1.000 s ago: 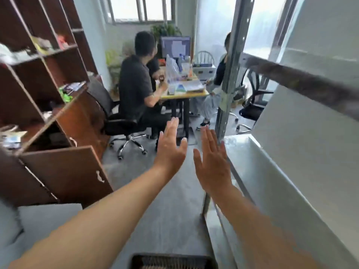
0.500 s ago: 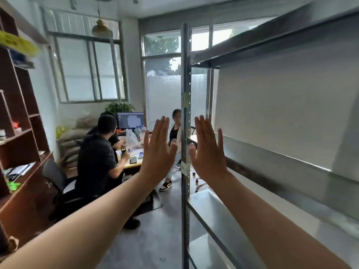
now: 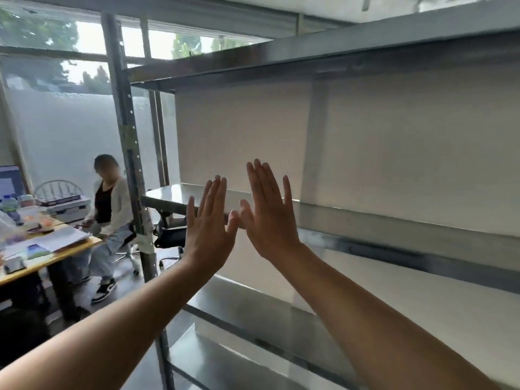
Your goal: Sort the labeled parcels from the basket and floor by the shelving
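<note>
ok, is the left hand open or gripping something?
Open. The left hand is held up with its fingers straight and its back to the camera, in front of the shelving. It holds nothing.

The shelving (image 3: pixel 394 235) is dull silver-grey metal with darker grey front rims. Its upright post (image 3: pixel 126 130) is dotted with a row of small dark holes, and the wall (image 3: pixel 394 150) behind it is plain cream. The lower window panes (image 3: pixel 70 136) are frosted white, with green trees (image 3: pixel 36 32) showing through the clear panes above. At the yellow-edged tabletop (image 3: pixel 64 256), a seated person (image 3: pixel 119 204) wears a white jacket over a black top, pale trousers and black-and-white shoes (image 3: pixel 104 289).
</note>
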A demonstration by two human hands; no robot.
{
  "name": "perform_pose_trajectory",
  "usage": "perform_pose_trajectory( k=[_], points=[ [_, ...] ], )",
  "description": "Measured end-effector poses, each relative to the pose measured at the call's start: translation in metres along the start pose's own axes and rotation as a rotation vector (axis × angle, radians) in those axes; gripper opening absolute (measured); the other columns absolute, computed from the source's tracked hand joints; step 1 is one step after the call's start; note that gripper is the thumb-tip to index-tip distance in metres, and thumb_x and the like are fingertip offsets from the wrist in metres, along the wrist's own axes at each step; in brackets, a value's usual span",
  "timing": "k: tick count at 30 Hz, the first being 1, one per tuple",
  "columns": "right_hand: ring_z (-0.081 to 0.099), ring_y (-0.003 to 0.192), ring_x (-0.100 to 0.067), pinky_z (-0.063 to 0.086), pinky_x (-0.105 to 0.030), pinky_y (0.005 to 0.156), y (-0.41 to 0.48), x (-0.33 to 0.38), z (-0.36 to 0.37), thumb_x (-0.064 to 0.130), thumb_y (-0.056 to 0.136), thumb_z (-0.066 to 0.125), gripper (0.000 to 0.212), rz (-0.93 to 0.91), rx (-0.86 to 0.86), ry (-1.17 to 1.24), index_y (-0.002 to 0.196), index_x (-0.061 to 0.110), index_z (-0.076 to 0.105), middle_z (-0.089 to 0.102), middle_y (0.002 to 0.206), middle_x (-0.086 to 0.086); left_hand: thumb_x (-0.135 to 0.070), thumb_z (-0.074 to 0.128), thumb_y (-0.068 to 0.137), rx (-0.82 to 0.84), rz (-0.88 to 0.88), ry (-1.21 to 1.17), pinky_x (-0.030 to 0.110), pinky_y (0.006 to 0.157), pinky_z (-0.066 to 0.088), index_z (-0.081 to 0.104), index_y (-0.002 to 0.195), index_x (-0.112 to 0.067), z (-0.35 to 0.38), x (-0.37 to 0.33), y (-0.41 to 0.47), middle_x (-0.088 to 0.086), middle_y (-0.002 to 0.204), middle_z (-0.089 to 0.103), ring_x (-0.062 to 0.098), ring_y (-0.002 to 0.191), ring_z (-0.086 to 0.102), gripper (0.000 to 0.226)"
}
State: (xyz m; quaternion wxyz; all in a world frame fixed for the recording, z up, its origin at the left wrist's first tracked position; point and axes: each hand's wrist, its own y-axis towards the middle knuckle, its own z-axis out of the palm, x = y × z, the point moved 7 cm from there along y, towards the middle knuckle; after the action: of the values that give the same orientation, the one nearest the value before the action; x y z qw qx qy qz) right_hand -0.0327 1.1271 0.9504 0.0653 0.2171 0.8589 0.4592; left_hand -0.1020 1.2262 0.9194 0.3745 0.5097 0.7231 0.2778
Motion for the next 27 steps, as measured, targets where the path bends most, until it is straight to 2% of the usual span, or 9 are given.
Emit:
perform_pose_trajectory(
  k=[2,6,10,13,17,22,27],
  points=[
    [-0.002,0.152,-0.011,-0.001,-0.047,0.123,-0.012,-0.035,-0.027,0.039,0.104,0.034,0.061,0.076,-0.018,-0.089,0.158,0.019,0.012,0.004,0.165,0.002,-0.043,0.023,0.101,0.013,0.07,-0.071,0.044,0.123,-0.006,0.008,0.158,-0.021,0.012,-0.038,0.005,-0.005,0.166,0.002,0.006,0.151,-0.006,0.063],
    [-0.003,0.152,-0.013,-0.002,-0.048,0.123,-0.039,-0.09,-0.088,0.045,0.104,0.022,0.061,0.18,-0.025,-0.264,0.158,0.02,0.008,0.001,0.166,0.002,-0.039,0.024,0.1,0.036,0.144,-0.157,0.046,0.123,-0.003,0.01,0.158,-0.018,0.03,-0.115,0.009,-0.004,0.165,0.004,0.008,0.151,-0.003,0.063],
    [-0.002,0.152,-0.013,-0.003,-0.046,0.123,-0.078,-0.136,-0.162,0.042,0.105,0.03,0.061,0.272,-0.058,-0.392,0.158,0.018,0.01,0.003,0.166,0.001,-0.037,0.025,0.105,0.055,0.225,-0.188,0.045,0.123,-0.005,0.006,0.158,-0.019,0.047,-0.198,0.005,-0.004,0.166,0.0,0.008,0.151,-0.006,0.06],
    [-0.004,0.152,-0.013,-0.001,-0.048,0.123,-0.12,-0.169,-0.226,0.042,0.105,0.025,0.061,0.333,-0.048,-0.463,0.158,0.018,0.006,0.001,0.166,0.001,-0.035,0.026,0.105,0.076,0.266,-0.215,0.044,0.123,-0.007,0.002,0.158,-0.019,0.058,-0.269,-0.009,-0.004,0.165,-0.004,0.008,0.151,-0.01,0.06],
    [-0.007,0.152,-0.014,-0.005,-0.047,0.122,-0.188,-0.214,-0.323,0.044,0.103,0.013,0.063,0.439,-0.019,-0.617,0.158,0.018,0.0,-0.005,0.166,0.0,-0.035,0.022,0.105,0.152,0.354,-0.276,0.045,0.123,-0.008,-0.005,0.157,-0.019,0.066,-0.375,-0.049,-0.003,0.165,-0.011,0.01,0.15,-0.015,0.061],
    [-0.008,0.152,-0.014,-0.006,-0.048,0.121,-0.284,-0.259,-0.442,0.035,0.105,0.026,0.063,0.591,0.025,-0.79,0.158,0.015,-0.001,-0.005,0.166,-0.001,-0.031,0.025,0.105,0.205,0.536,-0.457,0.046,0.123,-0.004,-0.001,0.158,-0.017,0.053,-0.516,-0.11,-0.002,0.166,-0.003,0.01,0.151,-0.007,0.06],
    [-0.006,0.152,-0.015,-0.005,-0.05,0.122,-0.387,-0.272,-0.543,0.036,0.104,0.028,0.064,0.713,0.008,-0.905,0.158,0.014,0.001,-0.002,0.166,-0.002,-0.032,0.024,0.105,0.263,0.641,-0.603,0.048,0.123,-0.002,0.003,0.158,-0.016,0.045,-0.64,-0.18,0.0,0.166,0.001,0.013,0.152,-0.002,0.059]
  ],
)
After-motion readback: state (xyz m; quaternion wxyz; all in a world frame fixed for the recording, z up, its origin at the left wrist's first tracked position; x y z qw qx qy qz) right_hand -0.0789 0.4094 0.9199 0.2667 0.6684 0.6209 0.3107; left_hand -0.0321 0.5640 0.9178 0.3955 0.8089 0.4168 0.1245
